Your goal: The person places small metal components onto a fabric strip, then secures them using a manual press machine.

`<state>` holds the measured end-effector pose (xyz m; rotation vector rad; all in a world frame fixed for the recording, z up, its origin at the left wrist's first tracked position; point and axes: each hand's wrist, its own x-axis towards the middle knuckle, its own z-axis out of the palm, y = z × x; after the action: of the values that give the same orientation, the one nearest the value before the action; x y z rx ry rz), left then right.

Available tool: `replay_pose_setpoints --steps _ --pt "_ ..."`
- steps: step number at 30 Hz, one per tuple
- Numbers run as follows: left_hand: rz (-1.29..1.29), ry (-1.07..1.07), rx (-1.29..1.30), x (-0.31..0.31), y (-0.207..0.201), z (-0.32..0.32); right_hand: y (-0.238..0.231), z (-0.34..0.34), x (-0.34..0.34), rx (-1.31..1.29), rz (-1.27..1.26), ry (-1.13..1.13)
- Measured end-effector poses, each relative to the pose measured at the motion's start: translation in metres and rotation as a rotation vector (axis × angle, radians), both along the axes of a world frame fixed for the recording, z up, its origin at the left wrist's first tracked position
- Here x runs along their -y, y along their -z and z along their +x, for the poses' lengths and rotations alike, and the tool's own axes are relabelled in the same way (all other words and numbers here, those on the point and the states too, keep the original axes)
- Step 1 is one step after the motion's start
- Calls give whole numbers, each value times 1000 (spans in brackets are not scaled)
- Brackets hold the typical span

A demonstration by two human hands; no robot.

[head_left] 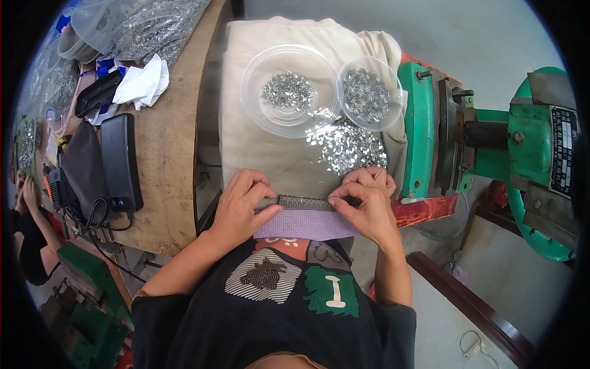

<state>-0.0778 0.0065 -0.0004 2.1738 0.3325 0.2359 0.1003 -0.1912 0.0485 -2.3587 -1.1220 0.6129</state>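
Note:
A narrow dark metal strip (304, 203) with a row of slots or teeth lies crosswise close to my body. My left hand (241, 200) grips its left end between thumb and fingers. At the opposite end, my right hand (367, 200) is closed with thumb and fingertips pinched on the strip; any small piece between them is too small to make out. Just beyond my right hand spreads a loose pile of small shiny metal pieces (353, 147). Below the strip is a folded purple checked cloth (307, 226).
A beige cloth (264, 154) covers the work surface. It bears a wide clear plastic bowl (252, 111) and a smaller clear tub (396, 98), both with metal pieces. A green machine (418, 135) stands right; a wooden table (169, 154) with a black power bank (121, 160) stands left. Another person's hands (26, 190) show far left.

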Motion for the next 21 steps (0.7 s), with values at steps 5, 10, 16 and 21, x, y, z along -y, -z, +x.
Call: replay_pose_setpoints --steps 5,10,16,21 --pt "2 2 10 0 0 0 -1 2 1 2 -14 -5" --pt "8 3 10 -1 0 0 1 -1 -1 40 -22 -25" --pt "-21 -12 -18 0 2 -1 -1 -2 -3 29 -20 -24" --pt "-20 -5 -10 0 2 -1 -1 -9 -20 24 35 -37"
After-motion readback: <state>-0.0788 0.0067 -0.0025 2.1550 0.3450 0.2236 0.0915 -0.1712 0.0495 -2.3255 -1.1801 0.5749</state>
